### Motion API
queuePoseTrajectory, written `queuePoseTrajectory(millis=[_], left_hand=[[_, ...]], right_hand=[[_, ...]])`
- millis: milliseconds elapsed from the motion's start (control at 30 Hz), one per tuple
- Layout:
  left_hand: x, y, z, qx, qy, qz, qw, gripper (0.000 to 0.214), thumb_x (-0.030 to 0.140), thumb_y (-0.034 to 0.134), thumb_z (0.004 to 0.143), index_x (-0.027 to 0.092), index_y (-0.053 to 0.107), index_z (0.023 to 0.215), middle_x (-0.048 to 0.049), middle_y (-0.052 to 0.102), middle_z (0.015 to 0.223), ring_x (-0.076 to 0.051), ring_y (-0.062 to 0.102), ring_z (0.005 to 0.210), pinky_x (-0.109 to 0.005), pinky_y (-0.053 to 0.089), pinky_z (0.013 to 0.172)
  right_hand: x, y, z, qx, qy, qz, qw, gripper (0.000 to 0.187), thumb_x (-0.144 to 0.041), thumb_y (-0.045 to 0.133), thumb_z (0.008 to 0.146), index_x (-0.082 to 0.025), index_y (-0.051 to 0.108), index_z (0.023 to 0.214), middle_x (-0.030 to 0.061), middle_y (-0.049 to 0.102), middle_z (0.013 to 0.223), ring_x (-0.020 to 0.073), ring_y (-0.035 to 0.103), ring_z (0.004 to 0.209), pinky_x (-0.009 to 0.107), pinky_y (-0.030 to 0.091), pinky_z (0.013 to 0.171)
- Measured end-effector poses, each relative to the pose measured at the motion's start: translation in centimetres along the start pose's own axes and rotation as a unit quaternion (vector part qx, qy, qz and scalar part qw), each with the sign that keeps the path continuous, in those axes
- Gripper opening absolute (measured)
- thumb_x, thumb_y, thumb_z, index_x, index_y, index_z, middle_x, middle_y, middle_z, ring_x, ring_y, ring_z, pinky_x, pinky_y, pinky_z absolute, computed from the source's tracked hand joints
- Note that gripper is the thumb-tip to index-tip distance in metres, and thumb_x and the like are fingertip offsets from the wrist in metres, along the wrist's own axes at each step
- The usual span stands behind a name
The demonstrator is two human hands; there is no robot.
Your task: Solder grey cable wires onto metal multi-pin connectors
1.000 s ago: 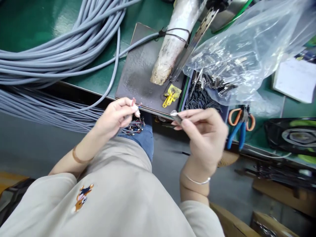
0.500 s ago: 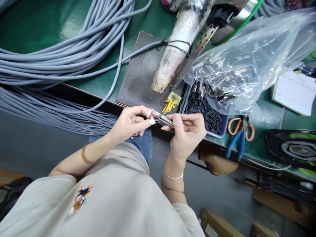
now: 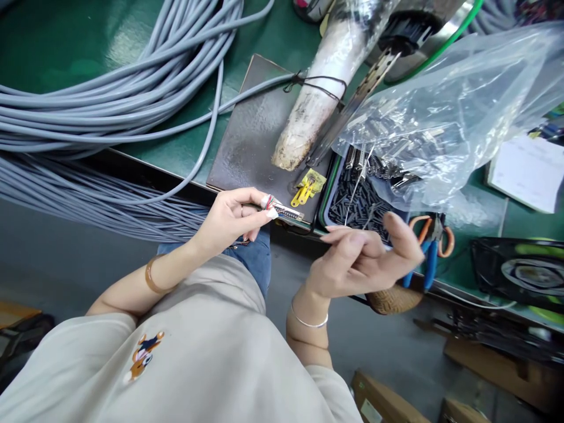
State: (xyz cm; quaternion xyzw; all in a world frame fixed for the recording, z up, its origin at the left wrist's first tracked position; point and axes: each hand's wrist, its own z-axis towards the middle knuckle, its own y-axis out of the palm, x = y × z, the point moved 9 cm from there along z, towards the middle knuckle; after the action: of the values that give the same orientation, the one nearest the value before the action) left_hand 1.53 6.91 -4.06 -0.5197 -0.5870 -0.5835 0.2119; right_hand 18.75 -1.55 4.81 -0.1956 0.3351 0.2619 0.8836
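My left hand (image 3: 235,218) pinches the stripped end of a cable, where thin coloured wires (image 3: 267,201) run into a small metal connector (image 3: 288,214). The connector juts out to the right of my fingertips, just under the bench edge. My right hand (image 3: 365,258) hangs apart from it, lower right, palm up with fingers loosely spread and nothing in it. It hovers in front of a dark tray of small black and metal parts (image 3: 359,205).
Thick bundles of grey cable (image 3: 110,106) lie on the green bench and hang over its edge. A dark metal plate (image 3: 251,135) carries a white-wrapped tool (image 3: 317,88) and a yellow clip (image 3: 305,187). A clear bag of parts (image 3: 440,111) and blue-and-orange pliers (image 3: 423,247) lie to the right.
My right hand has let go of the connector and moved down and right, opening. My left hand keeps the wire end with the connector now on it.
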Motion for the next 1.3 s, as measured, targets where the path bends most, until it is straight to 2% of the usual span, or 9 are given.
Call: queuePoseTrajectory(millis=[67, 167, 233, 300, 433, 500, 633, 767, 1300], left_hand=[[0.0, 0.0, 0.1, -0.011, 0.002, -0.015, 1.000, 0.027, 0.030, 0.089, 0.074, 0.015, 0.067, 0.077, 0.0022, 0.065, 0.069, -0.003, 0.053, 0.039, -0.013, 0.041, 0.037], [0.1, 0.1, 0.2, -0.023, 0.007, -0.022, 0.999, 0.026, 0.028, 0.089, 0.074, 0.014, 0.068, 0.078, 0.0004, 0.069, 0.076, -0.002, 0.054, 0.041, -0.013, 0.041, 0.037], [0.1, 0.4, 0.2, -0.027, 0.006, -0.012, 1.000, 0.027, 0.028, 0.090, 0.073, 0.014, 0.068, 0.078, -0.0008, 0.071, 0.079, -0.002, 0.054, 0.040, -0.013, 0.041, 0.037], [0.2, 0.6, 0.2, -0.028, 0.004, 0.004, 1.000, 0.027, 0.029, 0.089, 0.073, 0.013, 0.067, 0.078, -0.0027, 0.073, 0.083, -0.002, 0.054, 0.040, -0.014, 0.041, 0.036], [1.2, 0.5, 0.3, -0.002, 0.026, 0.031, 0.999, 0.026, 0.030, 0.086, 0.075, 0.013, 0.066, 0.077, -0.0078, 0.077, 0.101, -0.002, 0.057, 0.043, -0.015, 0.046, 0.040], [1.5, 0.4, 0.4, 0.007, 0.036, 0.036, 0.999, 0.024, 0.029, 0.084, 0.076, 0.014, 0.065, 0.077, -0.0063, 0.077, 0.095, -0.001, 0.054, 0.042, -0.015, 0.045, 0.039], [1.5, 0.7, 0.8, 0.011, 0.024, 0.045, 0.999, 0.022, 0.025, 0.083, 0.074, 0.014, 0.064, 0.076, -0.0018, 0.073, 0.077, -0.001, 0.049, 0.038, -0.013, 0.037, 0.035], [1.4, 1.0, 1.4, 0.013, 0.024, 0.038, 0.999, 0.022, 0.023, 0.082, 0.072, 0.015, 0.062, 0.072, -0.0002, 0.071, 0.069, -0.001, 0.047, 0.037, -0.013, 0.036, 0.035], [1.8, 0.7, 2.2, 0.031, 0.049, 0.038, 0.998, 0.022, 0.020, 0.085, 0.071, 0.016, 0.063, 0.072, 0.0019, 0.070, 0.066, -0.001, 0.048, 0.038, -0.013, 0.039, 0.035]], right_hand=[[0.0, 0.0, 0.0, -0.024, 0.007, 0.018, 1.000, 0.017, -0.028, 0.063, 0.100, -0.031, 0.065, 0.117, -0.0049, 0.070, 0.073, 0.0144, 0.069, 0.055, 0.037, 0.066, 0.065], [0.1, 1.4, -0.5, -0.129, 0.017, 0.024, 0.991, 0.017, -0.016, 0.070, 0.094, -0.028, 0.068, 0.106, -0.0010, 0.079, 0.093, 0.0186, 0.079, 0.079, 0.039, 0.068, 0.077], [0.3, 2.7, -1.1, -0.206, 0.025, 0.033, 0.978, 0.016, -0.014, 0.074, 0.090, -0.026, 0.069, 0.099, 0.0010, 0.080, 0.102, 0.0196, 0.079, 0.091, 0.038, 0.067, 0.079], [0.7, 3.5, -1.4, -0.241, 0.045, 0.049, 0.968, 0.013, -0.014, 0.075, 0.089, -0.024, 0.069, 0.093, 0.0021, 0.079, 0.105, 0.0191, 0.078, 0.095, 0.037, 0.066, 0.080], [1.7, 2.9, -0.8, -0.166, 0.072, 0.074, 0.981, 0.013, -0.012, 0.073, 0.089, -0.023, 0.065, 0.090, 0.0015, 0.078, 0.101, 0.0163, 0.077, 0.090, 0.030, 0.064, 0.072], [2.0, 2.6, -0.6, -0.145, 0.080, 0.085, 0.983, 0.013, -0.012, 0.073, 0.090, -0.023, 0.065, 0.091, 0.0019, 0.078, 0.103, 0.0161, 0.077, 0.092, 0.030, 0.065, 0.075], [2.8, 3.5, -0.9, -0.189, 0.101, 0.105, 0.971, 0.012, -0.015, 0.072, 0.091, -0.022, 0.063, 0.090, 0.0032, 0.078, 0.108, 0.0173, 0.077, 0.097, 0.033, 0.066, 0.082], [2.9, 3.8, -0.9, -0.201, 0.081, 0.097, 0.971, 0.013, -0.015, 0.072, 0.090, -0.023, 0.062, 0.088, 0.0038, 0.078, 0.110, 0.0183, 0.077, 0.100, 0.034, 0.066, 0.082], [1.7, 4.7, 0.3, -0.207, -0.014, 0.064, 0.976, 0.016, -0.010, 0.073, 0.085, -0.023, 0.064, 0.087, 0.0027, 0.079, 0.109, 0.0198, 0.077, 0.098, 0.036, 0.066, 0.079]])
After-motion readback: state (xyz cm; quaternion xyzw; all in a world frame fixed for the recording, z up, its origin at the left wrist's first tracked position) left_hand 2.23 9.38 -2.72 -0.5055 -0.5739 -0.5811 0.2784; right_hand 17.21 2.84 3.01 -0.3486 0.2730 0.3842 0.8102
